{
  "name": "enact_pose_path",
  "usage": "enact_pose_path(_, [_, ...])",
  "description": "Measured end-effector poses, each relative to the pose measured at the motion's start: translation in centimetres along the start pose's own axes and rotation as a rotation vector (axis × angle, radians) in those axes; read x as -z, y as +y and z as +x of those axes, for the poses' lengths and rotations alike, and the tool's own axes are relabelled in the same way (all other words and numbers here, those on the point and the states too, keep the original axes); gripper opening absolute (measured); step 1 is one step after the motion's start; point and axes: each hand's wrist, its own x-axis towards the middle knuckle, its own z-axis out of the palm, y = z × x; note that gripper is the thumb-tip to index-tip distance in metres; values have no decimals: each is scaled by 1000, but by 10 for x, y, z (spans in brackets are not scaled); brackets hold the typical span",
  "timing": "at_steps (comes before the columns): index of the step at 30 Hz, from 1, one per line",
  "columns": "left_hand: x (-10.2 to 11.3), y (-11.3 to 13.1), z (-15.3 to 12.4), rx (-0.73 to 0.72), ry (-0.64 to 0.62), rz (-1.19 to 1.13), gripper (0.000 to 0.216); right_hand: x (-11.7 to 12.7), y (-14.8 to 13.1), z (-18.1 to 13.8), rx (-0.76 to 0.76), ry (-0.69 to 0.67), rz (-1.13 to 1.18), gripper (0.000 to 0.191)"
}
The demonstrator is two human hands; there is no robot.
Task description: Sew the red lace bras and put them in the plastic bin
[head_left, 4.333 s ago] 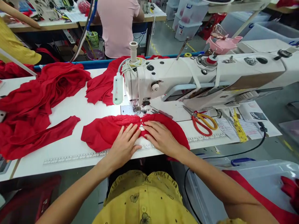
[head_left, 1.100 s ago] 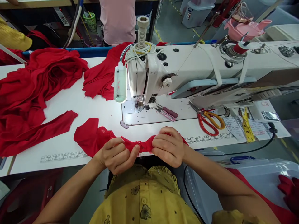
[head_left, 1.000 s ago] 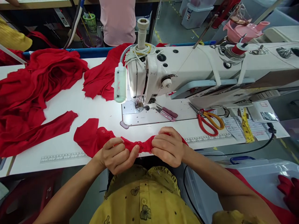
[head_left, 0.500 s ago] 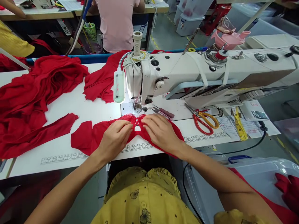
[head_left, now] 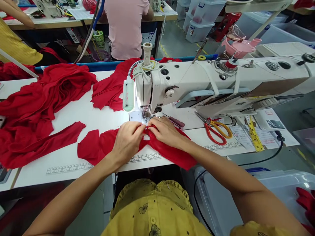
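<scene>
A red fabric piece with a lace edge [head_left: 98, 149] lies on the white table [head_left: 73, 118] just in front of the presser foot [head_left: 147, 115] of the white sewing machine [head_left: 209, 82]. My left hand [head_left: 128, 141] rests on it with fingertips pinched at the lace edge. My right hand [head_left: 165, 131] presses on the same piece beside it, fingers bent over the edge close to the needle plate. Part of the fabric hangs over the table's front edge under my right forearm.
Heaps of red cloth [head_left: 36, 105] cover the table's left side, more red cloth [head_left: 110, 88] lies behind the machine lamp [head_left: 128, 95]. Red-and-yellow scissors [head_left: 216, 129], a pink-handled snipper [head_left: 176, 122], a yellow tape measure [head_left: 253, 136] and papers sit right. A person in pink [head_left: 125, 26] works behind. A clear bin [head_left: 270, 190] stands lower right.
Both hands lifted the bunched fabric off the table edge, laid it flat again and slid it forward, so the lace edge now sits right at the presser foot.
</scene>
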Motion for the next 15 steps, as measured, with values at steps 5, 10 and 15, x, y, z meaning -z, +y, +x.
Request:
enact_pose_path(5, [16,-12,26,175,-194,-403,17,19,-16,-6,0,11,225,11])
enact_pose_path(10, [24,-3,31,285,-255,-730,17,26,-21,-12,-36,34,306,16])
enact_pose_path(15, [30,4,26,268,-262,-766,17,28,-22,-14,-30,75,395,21])
